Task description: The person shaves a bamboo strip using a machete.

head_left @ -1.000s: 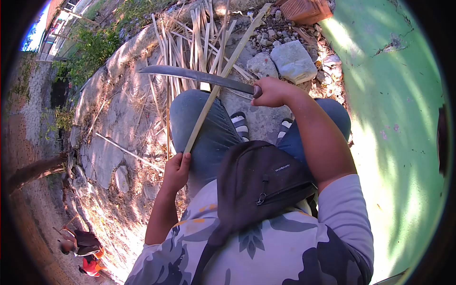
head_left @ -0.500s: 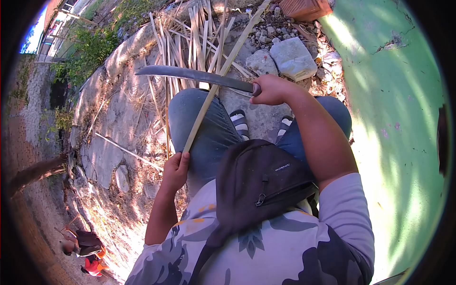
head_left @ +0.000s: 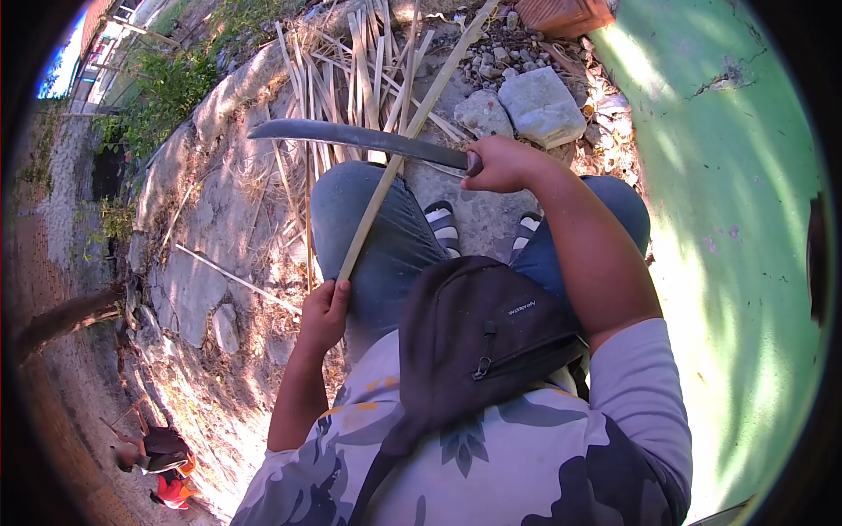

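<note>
My right hand [head_left: 498, 165] is closed around the handle of a machete [head_left: 368, 137], whose long, slightly curved blade points left above my knees. Beneath or against the blade runs a long pale strip, apparently split bamboo [head_left: 375, 203], slanting from my left side up to the top of the view. Its near end is gripped by my left hand [head_left: 325, 313], thumb on top, beside my left thigh. Blade and strip cross just beyond my left knee; whether they touch I cannot tell.
A pile of similar pale strips [head_left: 364, 74] lies ahead on the ground. Stone blocks [head_left: 542, 107] and a red brick [head_left: 564, 16] sit ahead to the right. A green wall [head_left: 728, 219] stands close on my right. Other people [head_left: 162, 456] are at lower left.
</note>
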Demonstrator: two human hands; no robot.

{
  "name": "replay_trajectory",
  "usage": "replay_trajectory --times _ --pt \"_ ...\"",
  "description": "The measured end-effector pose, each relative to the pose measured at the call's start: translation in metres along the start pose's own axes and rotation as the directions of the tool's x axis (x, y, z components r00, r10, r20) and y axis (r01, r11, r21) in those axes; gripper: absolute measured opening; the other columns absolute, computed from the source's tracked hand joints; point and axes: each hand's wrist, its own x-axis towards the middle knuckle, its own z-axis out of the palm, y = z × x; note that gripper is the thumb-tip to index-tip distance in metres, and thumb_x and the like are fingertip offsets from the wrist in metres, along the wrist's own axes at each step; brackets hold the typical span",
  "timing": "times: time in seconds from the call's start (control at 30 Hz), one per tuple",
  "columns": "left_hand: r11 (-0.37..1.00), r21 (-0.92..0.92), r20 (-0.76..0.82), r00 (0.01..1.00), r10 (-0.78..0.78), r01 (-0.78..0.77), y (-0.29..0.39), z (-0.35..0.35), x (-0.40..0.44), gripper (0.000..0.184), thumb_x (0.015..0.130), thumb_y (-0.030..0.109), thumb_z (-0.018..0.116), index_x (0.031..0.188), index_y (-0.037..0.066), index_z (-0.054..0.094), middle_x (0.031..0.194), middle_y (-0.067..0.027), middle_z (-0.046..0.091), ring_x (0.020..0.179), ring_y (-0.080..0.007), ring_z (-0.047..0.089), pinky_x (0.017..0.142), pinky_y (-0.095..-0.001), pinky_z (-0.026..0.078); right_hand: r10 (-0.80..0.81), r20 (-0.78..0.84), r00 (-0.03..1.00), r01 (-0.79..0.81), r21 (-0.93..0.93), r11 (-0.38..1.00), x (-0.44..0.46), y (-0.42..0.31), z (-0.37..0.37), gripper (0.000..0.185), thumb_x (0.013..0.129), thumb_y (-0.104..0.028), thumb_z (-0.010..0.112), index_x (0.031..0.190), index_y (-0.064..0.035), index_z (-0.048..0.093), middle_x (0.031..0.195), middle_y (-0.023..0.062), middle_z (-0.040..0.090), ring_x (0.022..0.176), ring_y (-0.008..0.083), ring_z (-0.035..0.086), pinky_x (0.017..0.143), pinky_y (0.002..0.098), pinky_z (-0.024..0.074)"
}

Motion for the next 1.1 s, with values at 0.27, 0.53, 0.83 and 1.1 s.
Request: replay_trajectory --times 0.27,0.53,0.83,1.1 --pt "1.000 -0.023 0.010 1.000 -0.014 0.014 -0.0037 -0.0006 0.0010 0.046 0.107 0.037 0.054 0.078 0.002 0.055 0.062 0.0043 0.045 0.061 -0.0067 0.039 0.053 -0.0287 0.033 -0.012 -0.011 1.000 0.012 -0.011 1.000 -0.0012 -0.0009 -0.0004 0.037 0.081 -0.032 0.080 0.103 -0.0027 0.069 0.090 0.0158 0.072 0.087 0.0318 0.069 0.080 0.0412 0.0524" --pt "0.998 -0.055 0.007 1.000 -0.011 0.012 -0.0047 0.0001 0.0015 0.045 0.108 0.037 0.055 0.079 0.002 0.056 0.062 0.0056 0.044 0.060 -0.0058 0.038 0.053 -0.0277 0.032 -0.012 -0.013 1.000 0.012 -0.014 1.000 0.0000 0.0012 0.0007 0.039 0.081 -0.032 0.080 0.107 -0.0036 0.069 0.093 0.0166 0.073 0.090 0.0334 0.070 0.081 0.0420 0.0530" --pt "0.996 -0.084 0.012 1.000 -0.019 0.020 -0.0045 -0.0001 0.0012 0.044 0.108 0.037 0.055 0.079 0.003 0.055 0.063 0.0064 0.044 0.060 -0.0052 0.037 0.053 -0.0268 0.031 -0.019 -0.024 1.000 0.018 -0.022 1.000 0.0012 0.0038 0.0022 0.042 0.081 -0.032 0.080 0.110 -0.0023 0.069 0.095 0.0173 0.073 0.092 0.0339 0.071 0.083 0.0420 0.0539" --pt "0.995 -0.093 0.014 1.000 -0.015 0.016 -0.0031 0.0004 0.0010 0.044 0.108 0.036 0.054 0.078 0.004 0.054 0.063 0.0070 0.043 0.060 -0.0048 0.036 0.053 -0.0266 0.031 -0.039 -0.037 0.999 0.037 -0.039 0.999 -0.0003 0.0012 -0.0008 0.042 0.080 -0.030 0.080 0.109 -0.0016 0.070 0.094 0.0184 0.073 0.091 0.0345 0.071 0.082 0.0421 0.0540"
